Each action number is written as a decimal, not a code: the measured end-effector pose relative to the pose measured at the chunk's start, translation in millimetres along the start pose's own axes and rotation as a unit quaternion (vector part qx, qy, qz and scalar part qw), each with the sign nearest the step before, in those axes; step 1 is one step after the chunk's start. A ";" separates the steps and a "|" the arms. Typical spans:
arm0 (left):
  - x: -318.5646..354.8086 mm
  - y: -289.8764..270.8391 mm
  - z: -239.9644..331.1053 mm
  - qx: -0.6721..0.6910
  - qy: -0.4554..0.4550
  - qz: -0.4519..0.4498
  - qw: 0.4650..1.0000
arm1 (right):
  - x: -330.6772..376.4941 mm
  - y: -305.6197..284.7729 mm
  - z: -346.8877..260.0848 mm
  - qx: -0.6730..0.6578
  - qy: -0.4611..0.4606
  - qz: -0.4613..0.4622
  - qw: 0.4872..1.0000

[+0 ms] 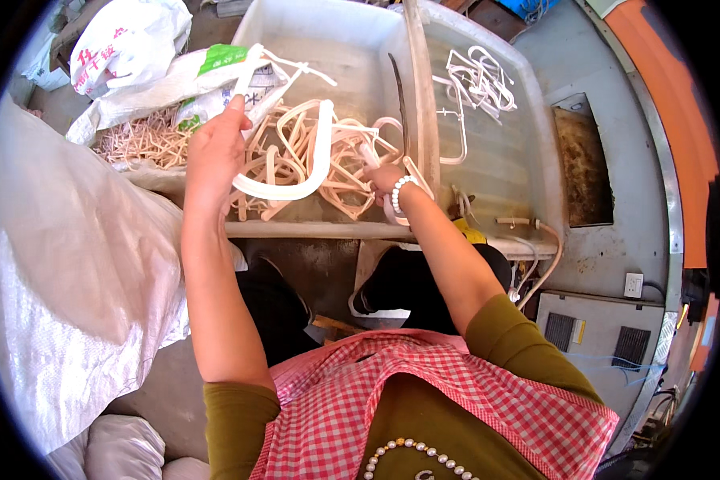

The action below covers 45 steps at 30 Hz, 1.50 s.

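Observation:
My left hand (pixel 216 152) is raised over the left part of the tub, its fingers closed round a white curved plastic piece (pixel 296 190). That piece bends like a hook, and a thin branching strip sticks out above the hand. Lower and to the right, my right hand (pixel 382 182), with a white bead bracelet at the wrist, closes on a pale curved plastic strip (pixel 392 212) near the tub's divider. Between and beneath both hands lies a tangled heap of pale pinkish plastic strips (pixel 292 152) in the tub. Part of each grip is hidden by the fingers.
A wooden divider (pixel 424 104) separates the tub from a second basin (pixel 496 152) holding water and white plastic pieces (pixel 480 84). At left are an open sack of short pinkish sticks (pixel 144 140), a white bag (pixel 128 44) and large white sacking (pixel 80 240). A hose (pixel 554 256) hangs at right.

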<state>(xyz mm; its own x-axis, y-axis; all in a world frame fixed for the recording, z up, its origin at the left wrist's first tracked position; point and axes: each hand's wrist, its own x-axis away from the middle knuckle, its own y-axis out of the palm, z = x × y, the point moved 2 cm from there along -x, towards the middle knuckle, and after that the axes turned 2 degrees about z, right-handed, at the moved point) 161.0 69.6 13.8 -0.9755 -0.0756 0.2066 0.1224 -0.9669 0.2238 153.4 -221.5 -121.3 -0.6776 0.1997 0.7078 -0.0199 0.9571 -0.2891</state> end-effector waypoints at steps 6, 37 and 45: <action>13.9 31.9 -16.7 -0.206 0.091 -0.045 0.973 | 59.6 11.0 -59.2 -0.192 -0.142 -0.060 0.969; 41.0 66.2 -36.8 0.076 -0.083 -0.320 0.941 | 107.9 -22.4 -63.1 -0.141 -0.219 -0.177 0.949; 61.5 72.8 -40.6 -0.008 -0.124 -0.458 0.880 | 98.7 10.5 -98.6 -0.509 -0.165 -0.440 0.721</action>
<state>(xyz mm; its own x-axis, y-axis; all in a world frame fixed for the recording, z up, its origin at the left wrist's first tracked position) 102.5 -15.4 4.2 -0.5932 0.7913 0.1480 -0.7000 -0.5978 0.3907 158.8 -171.1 9.1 -0.8733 -0.4792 0.0879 -0.1133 0.3753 0.9199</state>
